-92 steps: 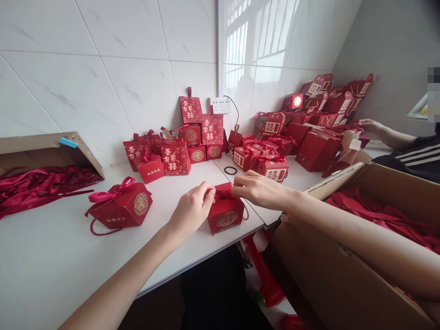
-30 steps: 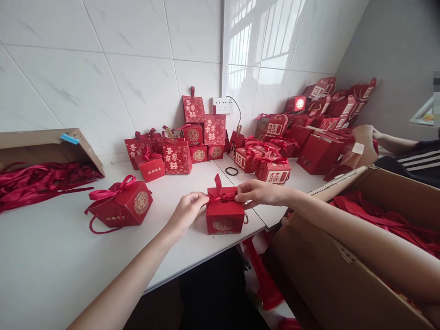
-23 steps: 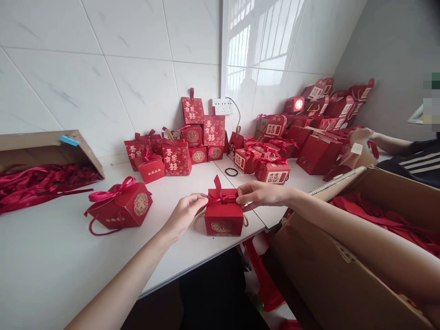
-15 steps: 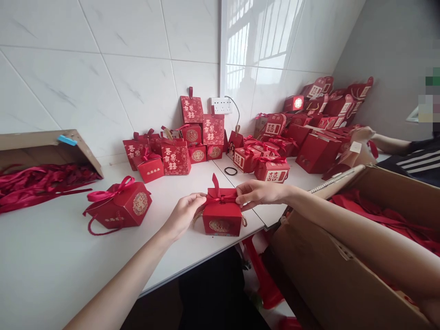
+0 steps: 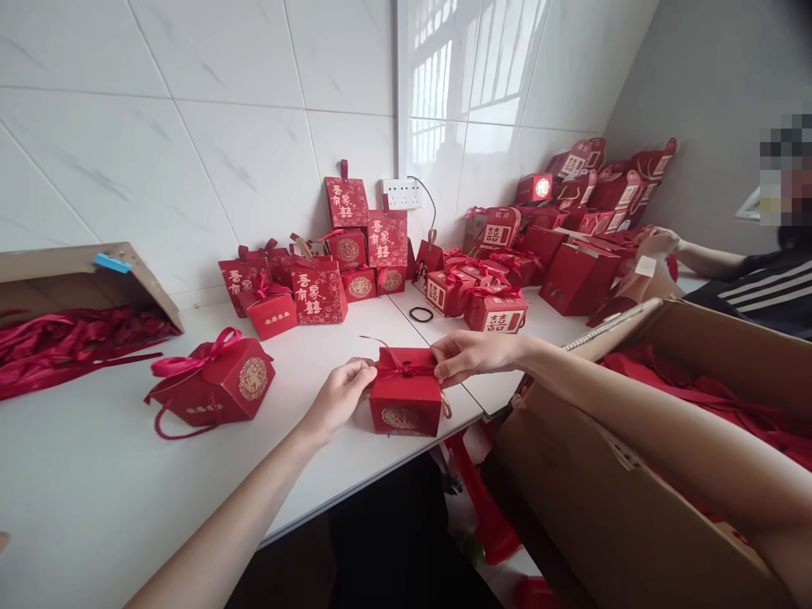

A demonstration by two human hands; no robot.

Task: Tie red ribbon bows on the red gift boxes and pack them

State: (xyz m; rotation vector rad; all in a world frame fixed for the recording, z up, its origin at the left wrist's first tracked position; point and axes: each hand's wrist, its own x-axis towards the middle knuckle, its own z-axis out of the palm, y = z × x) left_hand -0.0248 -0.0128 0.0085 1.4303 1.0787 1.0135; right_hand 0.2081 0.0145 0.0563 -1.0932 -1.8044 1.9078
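A small red gift box [image 5: 406, 413] with a gold round emblem and rope handles stands at the table's front edge. A red ribbon [image 5: 404, 370] is knotted across its top. My left hand [image 5: 346, 393] pinches the ribbon at the box's left side, finger and thumb together. On the other side, my right hand [image 5: 473, 359] pinches the ribbon at the upper right corner. To the left sits another red box [image 5: 216, 381] with a pink bow and a red cord handle.
Several red gift boxes [image 5: 319, 292] stand along the tiled wall, more [image 5: 498, 309] at the right. A cardboard box of ribbons [image 5: 152, 288] lies at left; a large open carton [image 5: 571, 474] is under my right arm. A black ring [image 5: 420, 315] lies mid-table. A person's hand [image 5: 660, 241] works at far right.
The ribbon end that stood upright above the knot now lies lower, toward the left. Both hands stay at the ribbon. The view has shifted slightly.
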